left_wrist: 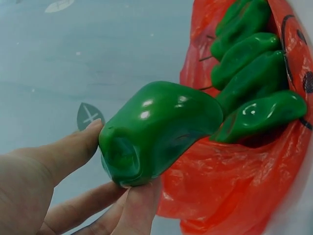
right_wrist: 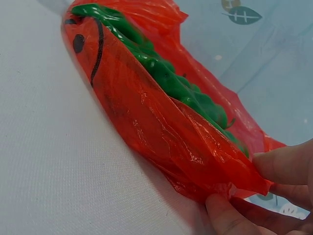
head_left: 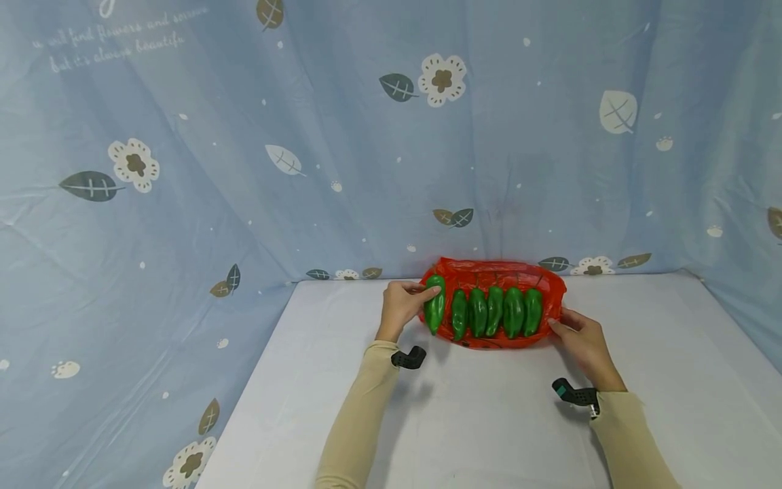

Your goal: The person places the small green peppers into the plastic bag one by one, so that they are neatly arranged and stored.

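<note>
Near the back of the white table [head_left: 476,414] lies a red plastic bag [head_left: 489,267], opened out like a shallow tray. Several glossy green peppers [head_left: 514,314] stand side by side in it. Between thumb and fingers, my left hand [head_left: 400,309] pinches one more green pepper [left_wrist: 161,127] over the bag's left end, held by its thick, dimpled end in the left wrist view. At the opposite end, my right hand [head_left: 589,346] pinches the bag's edge, thumb on the inner side and fingers outside. Black markings [right_wrist: 78,43] show on the bag's front wall in the right wrist view.
A pale blue curtain [head_left: 366,156] with leaf and flower prints hangs close behind the bag and along the left side of the table. Each wrist wears a small black camera mount [head_left: 408,358].
</note>
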Demonstrator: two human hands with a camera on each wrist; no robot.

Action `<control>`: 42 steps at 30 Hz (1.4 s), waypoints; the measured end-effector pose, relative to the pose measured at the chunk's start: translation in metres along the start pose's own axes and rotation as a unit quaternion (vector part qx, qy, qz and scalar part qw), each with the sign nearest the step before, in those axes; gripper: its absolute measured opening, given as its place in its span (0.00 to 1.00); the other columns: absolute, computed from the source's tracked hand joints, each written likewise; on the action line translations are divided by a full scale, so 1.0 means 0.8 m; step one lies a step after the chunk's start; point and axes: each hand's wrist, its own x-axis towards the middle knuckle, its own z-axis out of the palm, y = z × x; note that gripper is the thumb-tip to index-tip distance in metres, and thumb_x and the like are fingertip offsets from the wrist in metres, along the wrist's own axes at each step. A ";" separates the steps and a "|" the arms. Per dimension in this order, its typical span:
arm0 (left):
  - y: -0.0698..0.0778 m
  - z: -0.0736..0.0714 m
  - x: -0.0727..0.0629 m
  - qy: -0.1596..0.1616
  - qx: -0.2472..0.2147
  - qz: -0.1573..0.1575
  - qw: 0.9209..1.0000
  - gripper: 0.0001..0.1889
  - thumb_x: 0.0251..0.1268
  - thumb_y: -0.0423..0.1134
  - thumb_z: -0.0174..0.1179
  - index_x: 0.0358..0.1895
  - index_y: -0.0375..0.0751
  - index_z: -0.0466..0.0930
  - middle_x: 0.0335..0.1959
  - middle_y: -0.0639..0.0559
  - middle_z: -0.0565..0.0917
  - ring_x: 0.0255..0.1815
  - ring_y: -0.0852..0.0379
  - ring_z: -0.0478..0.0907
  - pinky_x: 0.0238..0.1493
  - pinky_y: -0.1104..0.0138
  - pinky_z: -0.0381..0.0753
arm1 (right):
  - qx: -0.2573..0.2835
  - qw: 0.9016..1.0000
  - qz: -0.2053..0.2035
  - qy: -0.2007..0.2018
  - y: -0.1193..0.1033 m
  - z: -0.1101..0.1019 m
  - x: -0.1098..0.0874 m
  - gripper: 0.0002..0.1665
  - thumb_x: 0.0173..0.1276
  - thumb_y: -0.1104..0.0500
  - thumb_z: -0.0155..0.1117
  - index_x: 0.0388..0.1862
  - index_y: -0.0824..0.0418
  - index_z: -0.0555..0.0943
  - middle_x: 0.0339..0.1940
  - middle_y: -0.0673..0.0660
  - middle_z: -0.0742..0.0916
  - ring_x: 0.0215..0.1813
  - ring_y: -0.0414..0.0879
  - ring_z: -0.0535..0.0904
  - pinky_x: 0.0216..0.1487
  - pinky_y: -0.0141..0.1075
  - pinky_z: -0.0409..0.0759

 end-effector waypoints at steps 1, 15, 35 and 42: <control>0.000 0.001 0.001 0.001 0.002 0.002 1.000 0.22 0.58 0.54 0.77 0.43 0.38 0.92 0.29 0.42 0.91 0.30 0.42 0.89 0.28 0.66 0.84 | 0.001 1.000 0.000 0.000 0.001 0.000 0.000 0.37 0.84 0.50 0.51 0.82 0.69 0.57 0.80 0.74 0.66 0.78 0.68 0.65 0.60 0.32 0.84; 0.002 0.016 0.011 0.000 0.019 -0.009 1.000 0.23 0.58 0.54 0.77 0.45 0.37 0.91 0.34 0.42 0.92 0.28 0.45 0.88 0.27 0.68 0.83 | 0.006 1.000 -0.006 0.008 0.002 0.001 0.000 0.36 0.83 0.52 0.51 0.81 0.70 0.59 0.79 0.75 0.67 0.77 0.68 0.67 0.47 0.21 0.84; -0.011 0.033 0.027 0.003 0.047 -0.027 0.999 0.23 0.57 0.53 0.78 0.46 0.36 0.91 0.31 0.43 0.92 0.21 0.57 0.86 0.27 0.67 0.86 | 0.004 1.000 -0.004 0.004 0.002 0.000 0.000 0.37 0.83 0.50 0.51 0.82 0.69 0.59 0.79 0.74 0.67 0.78 0.68 0.66 0.55 0.27 0.85; -0.019 0.038 0.031 0.011 0.068 -0.011 0.998 0.20 0.57 0.51 0.78 0.42 0.36 0.92 0.30 0.42 0.92 0.19 0.58 0.83 0.24 0.69 0.82 | 0.011 1.000 -0.013 0.006 0.002 0.000 0.000 0.37 0.83 0.51 0.51 0.81 0.71 0.59 0.79 0.75 0.67 0.78 0.69 0.65 0.47 0.18 0.83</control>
